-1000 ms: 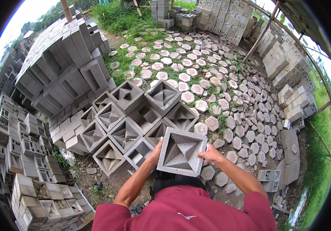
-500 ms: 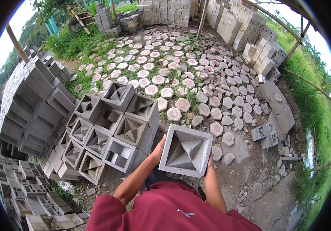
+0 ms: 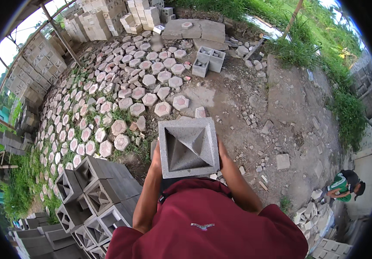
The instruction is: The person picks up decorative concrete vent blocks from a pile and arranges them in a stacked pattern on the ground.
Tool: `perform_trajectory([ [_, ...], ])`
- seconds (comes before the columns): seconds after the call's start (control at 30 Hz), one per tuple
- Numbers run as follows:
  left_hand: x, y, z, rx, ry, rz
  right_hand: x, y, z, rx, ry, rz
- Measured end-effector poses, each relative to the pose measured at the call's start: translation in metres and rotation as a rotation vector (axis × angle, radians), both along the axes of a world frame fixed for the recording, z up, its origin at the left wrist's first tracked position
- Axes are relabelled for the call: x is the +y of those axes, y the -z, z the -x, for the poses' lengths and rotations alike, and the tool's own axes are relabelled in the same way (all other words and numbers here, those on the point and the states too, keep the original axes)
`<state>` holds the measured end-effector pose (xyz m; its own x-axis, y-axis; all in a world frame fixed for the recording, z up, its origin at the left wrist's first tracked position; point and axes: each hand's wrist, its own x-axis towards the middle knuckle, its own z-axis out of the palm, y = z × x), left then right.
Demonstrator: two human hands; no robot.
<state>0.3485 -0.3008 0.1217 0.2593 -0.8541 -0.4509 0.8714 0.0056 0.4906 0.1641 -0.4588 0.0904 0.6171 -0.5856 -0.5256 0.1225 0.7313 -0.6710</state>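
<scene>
A square grey concrete ventilation block point(image 3: 189, 148) is held up in front of my chest, its recessed face with slanted triangular facets turned toward me. My left hand point(image 3: 156, 159) presses against its left side, and my right hand point(image 3: 223, 154) grips the right side. Most of the fingers are hidden behind the block. Down to the left stands a stack of similar ventilation blocks point(image 3: 101, 196), apart from the one I hold.
Hexagonal pavers point(image 3: 119, 127) lie spread over the ground ahead and left. Two grey blocks point(image 3: 209, 59) sit near a flat slab point(image 3: 194, 29). Rubble point(image 3: 267, 126) lies to the right. Another person point(image 3: 343, 186) in green bends over at the far right. Tall block stacks point(image 3: 37, 64) line the back left.
My view has turned to the right, so the block stack now sits lower left and a person has come into view. The ventilation block stays between both hands.
</scene>
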Motion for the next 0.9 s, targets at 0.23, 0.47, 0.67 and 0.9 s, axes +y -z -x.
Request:
perform_trajectory([
  [0.23,-0.101,0.023,0.008,-0.094,0.309,-0.007,-0.028,-0.021,0.052,0.011,0.289,0.003],
  [0.47,-0.24,0.046,0.019,-0.134,0.419,0.07,-0.146,0.016,0.069,-0.002,0.394,-0.023],
  [0.67,-0.381,0.071,-0.003,-0.079,0.539,0.086,-0.274,0.044,0.049,-0.001,0.438,0.081],
  [0.9,-0.488,0.075,-0.012,-0.072,0.433,0.03,-0.404,0.046,0.032,0.019,0.343,-0.011],
])
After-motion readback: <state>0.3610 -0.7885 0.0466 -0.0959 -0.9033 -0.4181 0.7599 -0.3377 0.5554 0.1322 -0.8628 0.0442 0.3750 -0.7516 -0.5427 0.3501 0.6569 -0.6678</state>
